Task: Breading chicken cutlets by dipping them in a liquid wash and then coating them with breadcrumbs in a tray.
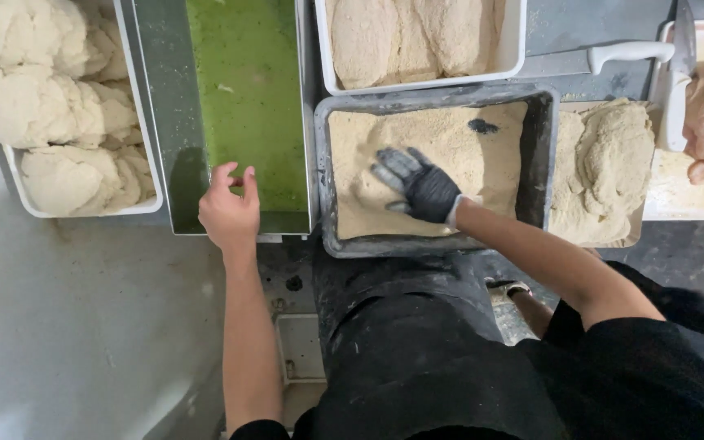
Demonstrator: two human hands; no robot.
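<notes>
2 hands work the breading line: the gloved right hand [421, 189] lies flat, fingers spread, on crumbs in the grey crumb tray [541, 163], gripping nothing. The bare left hand [228, 213] hovers loosely curled at the green batter pan [246, 98], empty. Coated pieces [605, 167] lie stacked to the right; floured pieces [50, 106] wait in the left tub.

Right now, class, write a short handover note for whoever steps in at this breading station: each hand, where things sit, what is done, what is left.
Left hand: bare, open, fingers at the near edge of the green batter tray, holding nothing.
Right hand: black glove, pressed flat on the crumbs in the grey crumb tray.
Done: breaded pieces fill the white tub behind it and lie piled at the right.
Left: floured pieces wait in the far-left tub.
</notes>
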